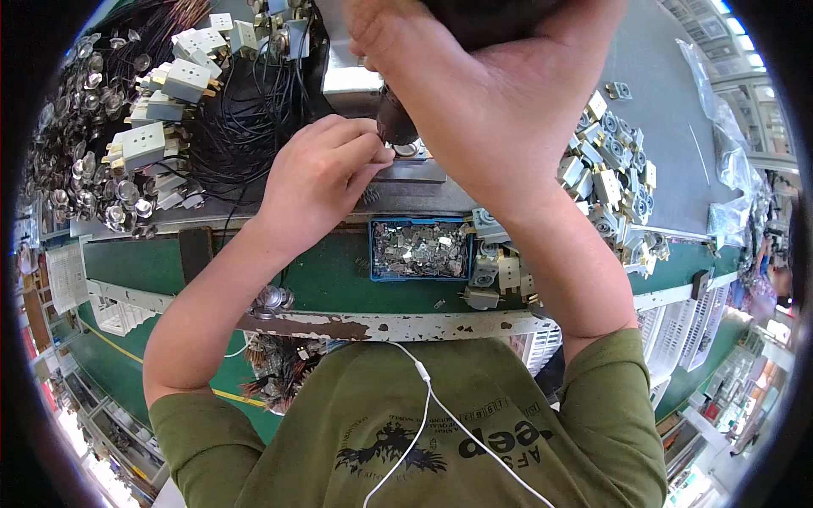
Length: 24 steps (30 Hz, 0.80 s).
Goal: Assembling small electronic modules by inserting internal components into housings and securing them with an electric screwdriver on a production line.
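My right hand (491,106) is wrapped round a dark powered screwdriver (395,120), reaching in from the right. Its tip points down at a small part in a metal fixture (415,172); much of its body is hidden by the hand and cut off by the top edge. Beside the tip, my left hand (315,173) has thumb and fingers pinched together at the fixture. What lies between those fingertips is hidden. Just in front of the fixture stands a small blue tray (371,254) full of tiny metal pieces.
White-grey plug housings with black cables (254,127) are heaped at left, beside a pile of round metal pieces (93,135). More grey housings (614,152) are piled at right, several near the tray. A clear plastic bag (732,190) lies far right. The table's worn front edge (389,328) runs before me.
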### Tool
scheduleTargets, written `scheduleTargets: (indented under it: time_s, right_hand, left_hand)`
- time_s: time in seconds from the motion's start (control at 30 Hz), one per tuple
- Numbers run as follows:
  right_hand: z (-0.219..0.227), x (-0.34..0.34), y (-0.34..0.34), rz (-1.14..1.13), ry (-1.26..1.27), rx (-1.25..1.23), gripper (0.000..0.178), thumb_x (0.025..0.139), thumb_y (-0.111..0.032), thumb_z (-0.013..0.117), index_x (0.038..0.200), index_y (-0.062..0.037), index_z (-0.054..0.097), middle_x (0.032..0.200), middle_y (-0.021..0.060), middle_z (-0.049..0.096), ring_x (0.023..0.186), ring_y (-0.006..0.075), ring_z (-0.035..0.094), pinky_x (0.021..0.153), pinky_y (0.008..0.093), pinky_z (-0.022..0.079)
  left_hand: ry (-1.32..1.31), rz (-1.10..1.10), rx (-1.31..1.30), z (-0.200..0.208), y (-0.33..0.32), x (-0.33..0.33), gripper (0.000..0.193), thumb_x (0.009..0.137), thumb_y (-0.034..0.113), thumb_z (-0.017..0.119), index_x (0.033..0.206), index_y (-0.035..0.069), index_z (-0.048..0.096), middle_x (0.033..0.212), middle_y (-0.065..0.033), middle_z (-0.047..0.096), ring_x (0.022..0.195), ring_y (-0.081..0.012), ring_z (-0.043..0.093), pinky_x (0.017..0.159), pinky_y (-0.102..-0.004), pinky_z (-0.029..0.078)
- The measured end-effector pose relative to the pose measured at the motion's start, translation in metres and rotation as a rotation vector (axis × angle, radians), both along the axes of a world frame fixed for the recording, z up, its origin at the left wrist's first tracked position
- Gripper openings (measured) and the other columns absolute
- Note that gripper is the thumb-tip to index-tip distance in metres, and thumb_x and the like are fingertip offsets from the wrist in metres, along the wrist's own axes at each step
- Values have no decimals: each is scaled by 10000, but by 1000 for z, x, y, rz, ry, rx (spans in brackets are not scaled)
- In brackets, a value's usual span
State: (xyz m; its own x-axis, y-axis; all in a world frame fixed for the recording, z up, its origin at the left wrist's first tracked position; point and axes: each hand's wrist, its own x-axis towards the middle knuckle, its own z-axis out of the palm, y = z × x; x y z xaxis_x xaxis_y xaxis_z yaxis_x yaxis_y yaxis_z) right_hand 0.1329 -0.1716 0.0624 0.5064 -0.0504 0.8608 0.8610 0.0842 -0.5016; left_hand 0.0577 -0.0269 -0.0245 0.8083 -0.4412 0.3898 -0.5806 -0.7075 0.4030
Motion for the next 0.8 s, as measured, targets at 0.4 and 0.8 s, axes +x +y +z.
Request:
scheduleTargets:
  time_s: [0.4, 0.8]
  right_hand:
    - [11, 12, -1, 490, 504, -141, 585, 898, -74, 780, 1347, -18, 410, 945, 66, 684, 743, 118, 660, 623, 250, 539]
    - [-4, -24, 14, 336, 367, 19, 687, 873, 95, 740, 1403, -23, 319, 973, 92, 653, 791, 142, 673, 642, 269, 569]
  left_hand:
    - [327, 216, -111, 7, -3, 5, 260, 874, 167, 752, 1065, 48, 621, 953, -106, 673, 944, -322, 667, 822, -433, 548]
    - [423, 130, 228, 29, -3, 12, 293, 925, 271, 729, 1096, 43, 661, 971, -159, 709, 1023, -362, 686, 877, -467, 563]
